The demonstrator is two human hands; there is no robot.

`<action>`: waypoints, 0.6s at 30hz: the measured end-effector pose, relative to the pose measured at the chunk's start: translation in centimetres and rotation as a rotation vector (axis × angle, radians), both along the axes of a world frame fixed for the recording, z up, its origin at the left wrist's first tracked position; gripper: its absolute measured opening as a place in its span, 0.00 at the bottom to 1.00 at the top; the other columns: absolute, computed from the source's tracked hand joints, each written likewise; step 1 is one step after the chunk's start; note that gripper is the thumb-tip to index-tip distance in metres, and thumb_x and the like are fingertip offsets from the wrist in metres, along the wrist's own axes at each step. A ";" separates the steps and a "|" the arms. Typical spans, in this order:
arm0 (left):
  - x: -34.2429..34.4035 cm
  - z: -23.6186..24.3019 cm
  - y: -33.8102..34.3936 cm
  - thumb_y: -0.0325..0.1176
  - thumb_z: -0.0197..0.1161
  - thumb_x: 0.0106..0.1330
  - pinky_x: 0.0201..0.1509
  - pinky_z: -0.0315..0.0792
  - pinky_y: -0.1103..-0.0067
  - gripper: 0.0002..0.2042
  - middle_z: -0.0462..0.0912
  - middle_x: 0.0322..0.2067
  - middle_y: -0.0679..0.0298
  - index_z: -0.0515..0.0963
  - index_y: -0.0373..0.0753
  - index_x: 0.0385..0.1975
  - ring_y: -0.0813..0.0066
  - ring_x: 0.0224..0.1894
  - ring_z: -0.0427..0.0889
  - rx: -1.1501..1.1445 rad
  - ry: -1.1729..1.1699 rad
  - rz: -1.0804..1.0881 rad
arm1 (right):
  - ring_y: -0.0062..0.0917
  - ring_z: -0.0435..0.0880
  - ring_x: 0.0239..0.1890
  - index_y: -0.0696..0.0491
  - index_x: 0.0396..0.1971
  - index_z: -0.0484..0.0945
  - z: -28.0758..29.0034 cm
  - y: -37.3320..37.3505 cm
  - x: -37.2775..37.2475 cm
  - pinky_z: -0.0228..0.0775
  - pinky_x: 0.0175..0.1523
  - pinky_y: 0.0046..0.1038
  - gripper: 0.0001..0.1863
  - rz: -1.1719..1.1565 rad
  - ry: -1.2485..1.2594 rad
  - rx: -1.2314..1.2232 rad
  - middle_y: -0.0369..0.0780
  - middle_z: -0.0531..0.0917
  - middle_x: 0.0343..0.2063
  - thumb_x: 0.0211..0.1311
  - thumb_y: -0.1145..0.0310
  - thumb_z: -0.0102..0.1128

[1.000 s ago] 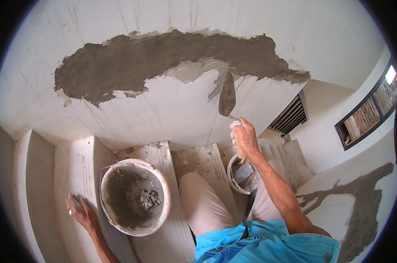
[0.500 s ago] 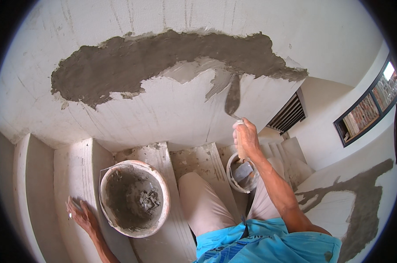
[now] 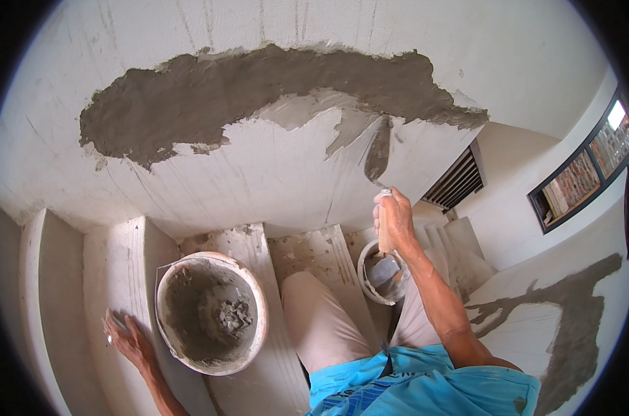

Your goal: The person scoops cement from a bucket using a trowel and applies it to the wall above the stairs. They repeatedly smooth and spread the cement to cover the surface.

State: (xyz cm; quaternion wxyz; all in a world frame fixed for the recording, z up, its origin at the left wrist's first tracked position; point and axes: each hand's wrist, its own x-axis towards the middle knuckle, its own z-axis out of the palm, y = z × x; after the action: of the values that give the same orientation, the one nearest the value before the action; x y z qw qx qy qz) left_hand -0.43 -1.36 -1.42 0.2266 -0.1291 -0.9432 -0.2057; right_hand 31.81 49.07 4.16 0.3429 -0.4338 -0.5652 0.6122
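Observation:
My right hand [image 3: 395, 218] grips the wooden handle of a trowel [image 3: 378, 154], whose mortar-covered blade is pressed flat against the white wall. Above the blade runs a wide band of wet grey mortar [image 3: 259, 93] across the wall. My left hand [image 3: 128, 340] rests flat, fingers spread, on a pale stair step beside a white bucket [image 3: 248, 291] that holds a little grey mortar at its bottom. A smaller white bucket [image 3: 364, 281] sits on a step just below my right hand, partly hidden by my forearm.
I sit on a curving staircase of pale steps [image 3: 314, 253] speckled with mortar. A dark louvred vent [image 3: 459, 182] is set in the wall to the right, a dark-framed window [image 3: 585, 166] beyond it, and another mortar patch [image 3: 578, 326] at lower right.
My right hand has drawn the trowel up the wall toward the mortar band, spreading a grey smear. My left hand has stayed on the step.

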 end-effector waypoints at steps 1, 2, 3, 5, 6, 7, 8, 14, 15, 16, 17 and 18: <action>0.0 0.0 0.0 0.35 0.55 0.68 0.71 0.54 0.60 0.24 0.70 0.61 0.45 0.67 0.31 0.63 0.47 0.67 0.63 0.001 0.001 -0.002 | 0.18 0.71 0.16 0.52 0.31 0.71 0.0 -0.2 -0.2 0.66 0.18 0.25 0.10 0.034 -0.034 0.029 0.35 0.72 0.19 0.59 0.61 0.51; 0.0 0.1 0.0 0.35 0.55 0.68 0.71 0.54 0.60 0.25 0.70 0.61 0.45 0.67 0.31 0.63 0.47 0.67 0.63 0.012 -0.009 -0.001 | 0.18 0.71 0.16 0.52 0.31 0.71 0.4 -0.7 -0.6 0.66 0.18 0.25 0.10 0.067 -0.070 0.057 0.35 0.72 0.19 0.59 0.61 0.50; 0.1 0.3 0.0 0.35 0.55 0.68 0.71 0.54 0.60 0.25 0.70 0.61 0.45 0.67 0.31 0.63 0.47 0.67 0.63 0.023 -0.018 0.000 | 0.18 0.71 0.16 0.52 0.32 0.71 0.6 -1.0 -0.8 0.66 0.19 0.25 0.10 0.100 -0.105 0.086 0.35 0.72 0.19 0.59 0.61 0.50; 0.3 0.4 0.1 0.35 0.55 0.68 0.71 0.54 0.60 0.25 0.70 0.62 0.45 0.67 0.31 0.63 0.47 0.67 0.63 0.035 -0.024 0.000 | 0.18 0.70 0.16 0.53 0.32 0.71 0.9 -0.6 -0.7 0.66 0.18 0.25 0.09 0.059 -0.107 0.066 0.35 0.72 0.19 0.59 0.62 0.50; 0.3 0.4 0.1 0.35 0.55 0.68 0.71 0.54 0.60 0.25 0.70 0.62 0.45 0.67 0.31 0.63 0.47 0.67 0.63 0.036 -0.021 -0.002 | 0.18 0.70 0.16 0.53 0.32 0.71 1.0 -0.4 -0.7 0.66 0.18 0.25 0.09 0.040 -0.109 0.057 0.35 0.72 0.19 0.59 0.63 0.49; 0.3 0.4 0.1 0.35 0.55 0.68 0.71 0.54 0.60 0.25 0.70 0.62 0.45 0.67 0.30 0.63 0.47 0.67 0.63 0.037 -0.017 -0.004 | 0.18 0.70 0.16 0.53 0.32 0.71 0.7 -0.4 -0.5 0.65 0.19 0.25 0.09 0.028 -0.062 0.019 0.35 0.72 0.19 0.59 0.63 0.49; 0.2 0.2 0.0 0.35 0.55 0.68 0.71 0.54 0.60 0.25 0.70 0.62 0.45 0.67 0.31 0.63 0.47 0.67 0.63 0.025 -0.012 -0.002 | 0.18 0.70 0.16 0.53 0.32 0.71 0.3 -0.4 -0.3 0.65 0.19 0.24 0.09 0.016 -0.017 -0.019 0.35 0.71 0.19 0.59 0.64 0.49; -0.1 -0.1 -0.2 0.36 0.55 0.69 0.72 0.53 0.60 0.25 0.70 0.62 0.45 0.67 0.31 0.63 0.47 0.67 0.62 -0.008 0.005 -0.002 | 0.18 0.70 0.16 0.53 0.32 0.71 0.9 -0.7 -0.9 0.64 0.18 0.25 0.09 0.041 -0.105 0.056 0.35 0.71 0.19 0.58 0.63 0.49; 0.0 0.0 -0.1 0.36 0.55 0.69 0.72 0.53 0.60 0.25 0.70 0.62 0.45 0.67 0.31 0.63 0.47 0.67 0.62 -0.007 0.000 -0.001 | 0.19 0.70 0.16 0.53 0.32 0.70 1.1 -0.8 -1.0 0.64 0.18 0.25 0.09 0.062 -0.128 0.074 0.35 0.71 0.19 0.58 0.63 0.50; 0.0 0.1 -0.1 0.36 0.54 0.69 0.72 0.53 0.60 0.25 0.70 0.62 0.45 0.67 0.31 0.63 0.47 0.67 0.62 -0.007 -0.005 0.001 | 0.19 0.71 0.16 0.53 0.32 0.70 1.0 -0.5 -0.8 0.64 0.18 0.25 0.10 0.044 -0.112 0.061 0.35 0.71 0.19 0.58 0.63 0.50; 0.1 0.1 -0.1 0.35 0.54 0.69 0.72 0.53 0.60 0.24 0.70 0.62 0.45 0.67 0.31 0.63 0.47 0.67 0.62 0.001 -0.002 -0.005 | 0.19 0.71 0.16 0.53 0.32 0.70 0.7 -0.1 -0.7 0.65 0.18 0.25 0.10 0.028 -0.095 0.051 0.35 0.71 0.19 0.57 0.63 0.50; 0.1 0.1 0.0 0.35 0.54 0.69 0.72 0.53 0.60 0.24 0.70 0.62 0.45 0.67 0.31 0.63 0.47 0.67 0.62 0.009 0.000 -0.010 | 0.19 0.71 0.16 0.53 0.33 0.70 0.5 0.3 -0.6 0.65 0.18 0.25 0.10 0.013 -0.078 0.041 0.35 0.72 0.19 0.57 0.62 0.50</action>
State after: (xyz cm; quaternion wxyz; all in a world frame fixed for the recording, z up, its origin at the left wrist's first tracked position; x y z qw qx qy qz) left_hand -0.34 -1.41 -1.37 0.2261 -0.1327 -0.9416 -0.2113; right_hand 31.21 49.34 4.66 0.3256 -0.4465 -0.5933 0.5853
